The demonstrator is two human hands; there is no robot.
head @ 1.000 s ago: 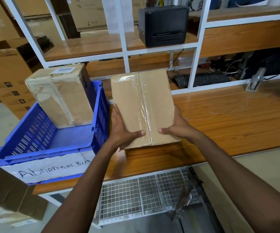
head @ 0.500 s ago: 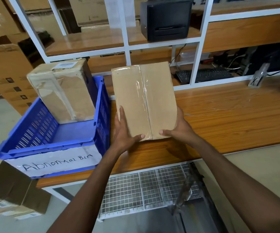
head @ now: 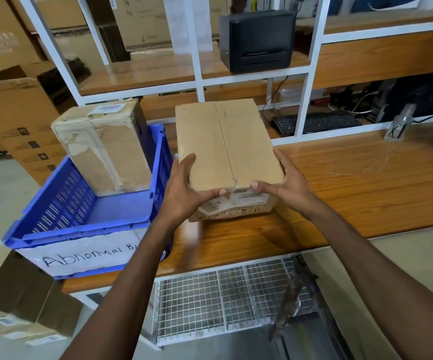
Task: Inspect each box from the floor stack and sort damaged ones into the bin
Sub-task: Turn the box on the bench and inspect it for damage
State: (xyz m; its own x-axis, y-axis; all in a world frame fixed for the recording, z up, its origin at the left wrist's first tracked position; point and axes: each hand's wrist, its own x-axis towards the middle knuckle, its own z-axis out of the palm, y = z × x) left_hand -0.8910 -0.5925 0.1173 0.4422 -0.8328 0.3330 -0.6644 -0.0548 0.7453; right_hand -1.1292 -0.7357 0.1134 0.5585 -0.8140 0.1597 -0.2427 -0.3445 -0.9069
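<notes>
- my left hand (head: 184, 193) is clamped on the near left corner of the box (head: 225, 144): fingers run up its left side and the thumb lies across the near top edge.
- my right hand (head: 285, 185) grasps the near right corner the same way, with the fingers wrapped around the right side and the thumb tip on the top edge.
- the box is plain brown cardboard with a seam down the middle of its top face. its near end face shows printed labels and a row of small symbols.
- it sits between both hands over the wooden table (head: 366, 183), just right of the bin (head: 80, 228). i can't tell whether its bottom touches the table.
- the bin is a blue plastic crate at the table's left end. a white sign (head: 88, 253) on its front is handwritten "abnormal b…", and my left forearm covers the rest.
- inside the bin, against its far wall, a crumpled box (head: 106, 149) stands upright, with wrinkled tape and a barcode sticker on top.
- behind the table, a white shelf frame (head: 197, 81) carries a black printer (head: 258, 40) up high and a keyboard (head: 316, 123) lower down on the right.
- under the table's front edge there is a wire mesh rack (head: 223, 302).
- more cardboard boxes (head: 15, 307) lie on the floor at lower left, below the bin.
</notes>
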